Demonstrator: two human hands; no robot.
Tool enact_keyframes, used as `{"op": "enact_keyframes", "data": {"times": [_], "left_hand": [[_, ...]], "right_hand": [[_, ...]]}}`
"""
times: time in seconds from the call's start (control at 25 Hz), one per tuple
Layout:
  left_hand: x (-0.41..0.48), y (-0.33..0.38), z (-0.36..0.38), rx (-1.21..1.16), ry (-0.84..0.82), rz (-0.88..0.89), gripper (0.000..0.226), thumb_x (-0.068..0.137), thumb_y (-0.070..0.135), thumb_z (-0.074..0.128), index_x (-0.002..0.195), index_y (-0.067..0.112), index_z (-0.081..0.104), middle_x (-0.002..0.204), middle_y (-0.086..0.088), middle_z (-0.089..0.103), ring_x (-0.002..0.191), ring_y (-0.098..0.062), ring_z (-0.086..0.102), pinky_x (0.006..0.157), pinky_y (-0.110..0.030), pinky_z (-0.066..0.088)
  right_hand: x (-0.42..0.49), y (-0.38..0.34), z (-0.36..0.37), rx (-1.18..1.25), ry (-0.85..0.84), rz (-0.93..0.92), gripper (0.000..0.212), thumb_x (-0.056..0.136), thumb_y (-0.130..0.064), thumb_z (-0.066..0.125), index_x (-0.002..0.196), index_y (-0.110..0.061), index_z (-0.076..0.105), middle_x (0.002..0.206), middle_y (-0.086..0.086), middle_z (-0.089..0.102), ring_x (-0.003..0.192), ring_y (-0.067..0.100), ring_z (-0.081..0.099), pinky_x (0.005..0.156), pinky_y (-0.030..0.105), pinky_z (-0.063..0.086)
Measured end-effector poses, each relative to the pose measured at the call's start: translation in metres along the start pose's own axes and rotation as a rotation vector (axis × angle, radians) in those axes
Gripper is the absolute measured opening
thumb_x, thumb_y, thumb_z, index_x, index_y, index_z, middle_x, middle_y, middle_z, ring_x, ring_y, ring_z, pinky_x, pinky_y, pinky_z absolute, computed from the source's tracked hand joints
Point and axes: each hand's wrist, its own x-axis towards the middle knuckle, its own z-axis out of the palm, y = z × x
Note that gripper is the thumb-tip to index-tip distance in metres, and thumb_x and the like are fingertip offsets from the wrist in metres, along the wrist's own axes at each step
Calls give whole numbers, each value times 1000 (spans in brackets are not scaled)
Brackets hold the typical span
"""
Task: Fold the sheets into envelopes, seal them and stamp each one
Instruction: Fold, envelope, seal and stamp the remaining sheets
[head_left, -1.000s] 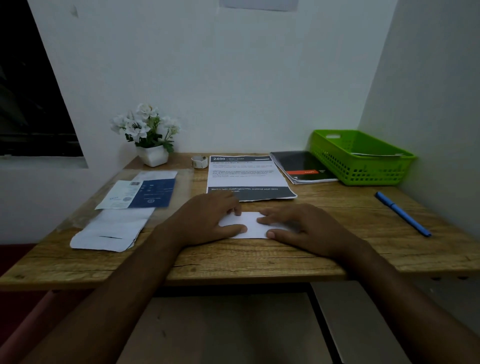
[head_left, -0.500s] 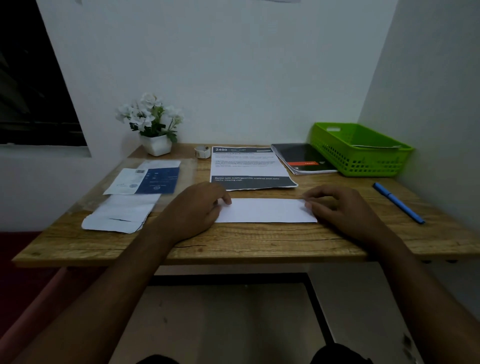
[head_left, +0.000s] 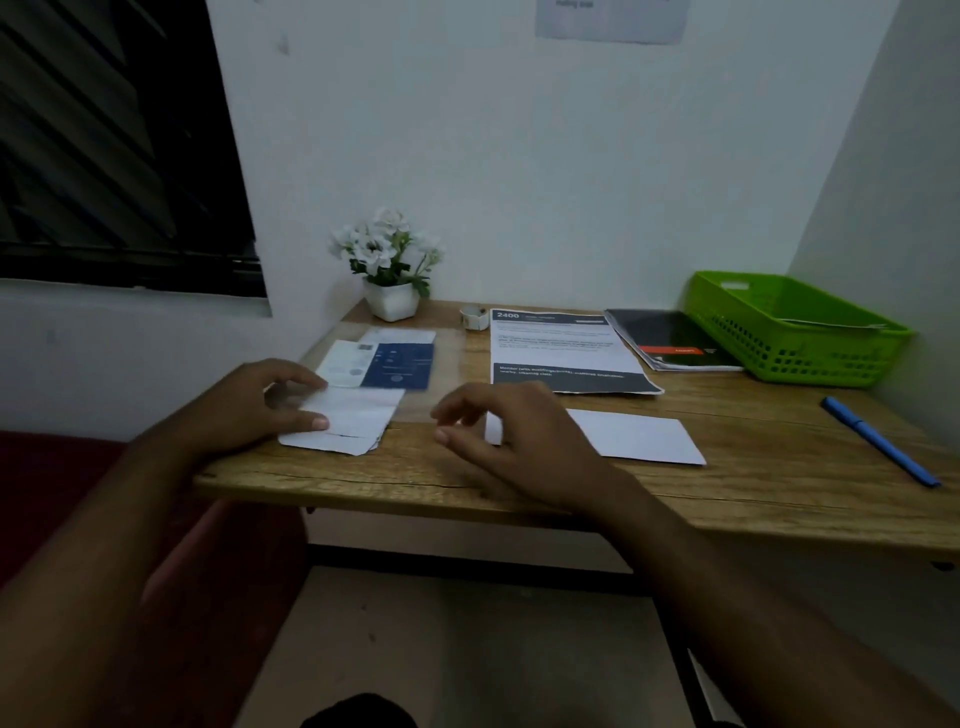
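Observation:
A folded white sheet (head_left: 634, 434) lies flat on the wooden desk (head_left: 727, 493), right of centre. My right hand (head_left: 511, 439) hovers over its left end, fingers loosely curled, holding nothing. My left hand (head_left: 265, 405) rests on a small stack of white papers (head_left: 353, 421) at the desk's left edge, thumb and fingers apart around the stack's near-left corner. Whether the fingers pinch a sheet I cannot tell. Behind the stack lies a blue and white printed sheet (head_left: 387, 358) under clear plastic.
A printed page (head_left: 561, 348) lies at the back centre with a small tape roll (head_left: 474, 317) beside it. A dark booklet (head_left: 670, 338) and a green basket (head_left: 789, 327) stand back right. A blue pen (head_left: 878, 439) lies at the right. A flower pot (head_left: 390, 299) stands back left.
My left hand left the folded sheet and moved left onto the white paper stack. My right hand slid from the sheet's right end to its left end. The view swung left.

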Motion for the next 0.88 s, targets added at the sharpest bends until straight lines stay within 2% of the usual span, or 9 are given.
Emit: {"op": "enact_keyframes", "data": {"times": [0.08,0.16,0.24,0.32,0.4,0.52,0.6,0.68,0.88], "left_hand": [[1,-9,7,-48,48,39,37,69,29,80,104,24,68,118,5,60,109,-14,53,75,-13,38],[5,-12,9,-56,105,57,33,71,29,80,101,22,70,113,3,62,104,-15,56,75,-14,40],[6,-15,9,20,134,98,39,71,45,75,100,20,70,107,4,64,97,-14,58,78,-22,45],[4,-17,9,146,173,145,51,70,61,60,99,20,69,101,6,65,92,-13,59,81,-38,48],[3,-16,10,190,247,189,46,75,57,56,96,19,68,98,4,66,88,-14,58,80,-42,48],[4,-11,10,185,317,213,40,78,48,54,92,14,69,93,-1,67,81,-16,57,75,-39,47],[4,-11,11,179,335,218,39,80,46,53,92,13,68,90,0,66,79,-16,57,73,-36,45],[4,-14,11,156,349,215,36,81,44,53,93,13,68,90,1,66,79,-15,57,74,-35,45],[6,-17,12,125,361,211,31,83,40,58,95,13,68,91,1,66,79,-13,58,71,-32,45]], "right_hand": [[26,-10,21,-21,-24,-6,26,88,-46,61,107,-31,68,100,-16,71,88,-1,63,89,39,50],[47,-17,38,-75,-51,13,25,87,-44,62,108,-31,68,104,-15,70,90,1,62,92,39,48],[61,-22,52,-144,-88,4,30,85,-50,63,110,-32,67,110,-15,69,94,3,61,93,37,44],[68,-27,61,-222,-147,-36,40,84,-57,62,115,-32,65,115,-13,67,101,6,60,90,32,42],[72,-31,67,-317,-171,-85,43,85,-58,58,119,-31,63,118,-11,66,107,10,59,90,33,39],[78,-38,72,-431,-139,-156,38,87,-53,54,116,-29,66,107,-7,70,96,14,63,86,34,44],[80,-44,73,-518,-111,-225,30,88,-44,53,104,-26,70,91,-3,71,79,16,63,71,30,45],[82,-48,70,-583,-72,-248,23,88,-34,51,91,-21,71,79,0,69,66,18,59,58,27,37],[84,-49,68,-520,-90,-166,22,86,-28,55,99,-27,72,85,-3,70,76,18,64,58,26,42]]}}
